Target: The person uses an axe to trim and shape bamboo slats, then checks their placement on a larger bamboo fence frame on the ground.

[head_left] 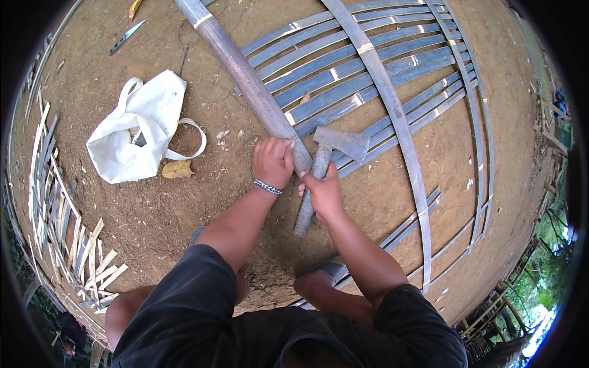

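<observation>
A thick brown bamboo pole (242,73) slants from the upper left down to my hands. My left hand (273,162), with a chain bracelet on its wrist, is closed at the pole's near end, fingers curled over its side. In my right hand (324,193) is the handle of a hatchet (320,161). Its broad, worn metal head points right, above my fist, and the butt of the handle sticks out below. The handle lies close beside the end of the pole. Whether the two touch cannot be made out.
A lattice of split bamboo strips (380,67) spreads over the dirt ground at the upper right. On the left are a white bag (138,132), a dry leaf (178,169) and a knife (126,37). Pale split slats (92,264) are heaped at the lower left.
</observation>
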{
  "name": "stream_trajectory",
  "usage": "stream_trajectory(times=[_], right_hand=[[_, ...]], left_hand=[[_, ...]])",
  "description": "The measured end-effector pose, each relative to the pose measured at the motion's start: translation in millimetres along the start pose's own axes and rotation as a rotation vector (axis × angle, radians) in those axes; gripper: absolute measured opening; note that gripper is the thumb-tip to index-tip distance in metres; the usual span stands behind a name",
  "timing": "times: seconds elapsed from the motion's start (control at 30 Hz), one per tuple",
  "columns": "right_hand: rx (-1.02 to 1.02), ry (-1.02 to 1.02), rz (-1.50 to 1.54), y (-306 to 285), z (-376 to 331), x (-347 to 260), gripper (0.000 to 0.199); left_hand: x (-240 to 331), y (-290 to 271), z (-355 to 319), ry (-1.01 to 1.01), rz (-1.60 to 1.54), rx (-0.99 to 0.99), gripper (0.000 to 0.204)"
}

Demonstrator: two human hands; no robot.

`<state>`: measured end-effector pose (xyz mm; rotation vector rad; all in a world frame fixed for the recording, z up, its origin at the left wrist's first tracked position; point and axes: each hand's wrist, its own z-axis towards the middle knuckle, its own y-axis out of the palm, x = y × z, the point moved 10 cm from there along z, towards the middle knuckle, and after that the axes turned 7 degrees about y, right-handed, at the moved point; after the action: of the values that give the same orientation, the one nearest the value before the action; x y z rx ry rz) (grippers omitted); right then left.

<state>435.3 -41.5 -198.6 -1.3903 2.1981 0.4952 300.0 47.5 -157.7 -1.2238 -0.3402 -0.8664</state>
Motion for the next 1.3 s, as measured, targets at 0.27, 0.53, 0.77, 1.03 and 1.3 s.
stream_trajectory(times=[0.27,0.53,0.77,1.03,1.3], right_hand=[[-0.032,0.016,0.006,1.2,0.0,-0.6,0.031],[-0.034,0.003,0.026,3.3,-6.2,-0.6,0.028],[-0.025,0.008,0.015,1.5,-6.6,-1.7,0.028],[-0.041,-0.016,-0.005,-0.6,-5.8,-0.2,0.027],[-0.045,-0.005,-0.007,1.1,-7.2,-1.0,0.026]], left_hand=[[-0.1,0.3,1.3,-0.002,0.011,0.014,0.008],[-6.5,6.2,-3.7,-0.018,0.022,0.015,0.010],[-5.8,4.7,-2.6,-0.034,0.026,0.007,0.009],[-12.2,5.3,-5.4,-0.081,0.001,0.011,0.008],[-7.7,2.9,-2.3,-0.064,-0.017,0.007,0.007]])
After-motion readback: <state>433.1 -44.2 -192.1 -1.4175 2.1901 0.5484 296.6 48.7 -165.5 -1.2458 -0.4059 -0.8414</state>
